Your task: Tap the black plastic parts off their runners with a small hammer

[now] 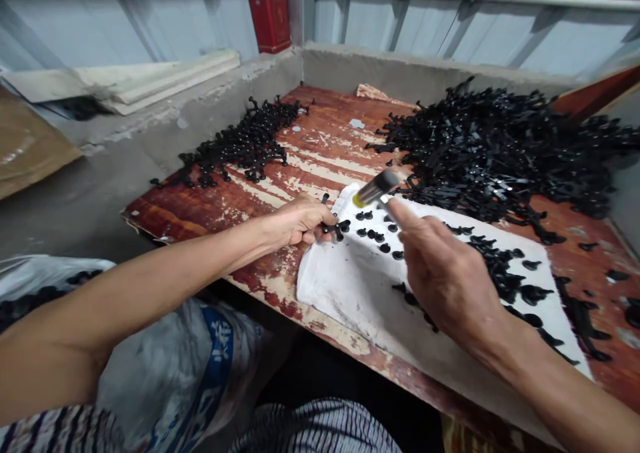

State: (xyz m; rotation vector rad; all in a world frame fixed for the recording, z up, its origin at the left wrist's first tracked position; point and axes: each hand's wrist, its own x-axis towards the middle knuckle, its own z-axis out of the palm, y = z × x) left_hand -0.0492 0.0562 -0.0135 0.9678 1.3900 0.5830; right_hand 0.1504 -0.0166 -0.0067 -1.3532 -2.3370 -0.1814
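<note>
My left hand [300,220] is closed, pinching a small black knobbed part [330,228] at the left edge of a folded white cloth [345,283]. My right hand [443,270] is wrapped round the handle of a small hammer [379,186]. The hammer's head, with a yellow face on one end, hangs over the cloth just right of my left hand and looks blurred. Several black round-headed pieces [385,247] lie on the cloth between my hands. More of them form a cluster [507,276] beyond my right wrist.
A large heap of black parts [490,146] covers the back right of the worn red-brown board [320,160]. A smaller pile [245,140] lies at its left. A low concrete ledge [165,120] bounds the board. A white sack [165,373] stands below the front left edge.
</note>
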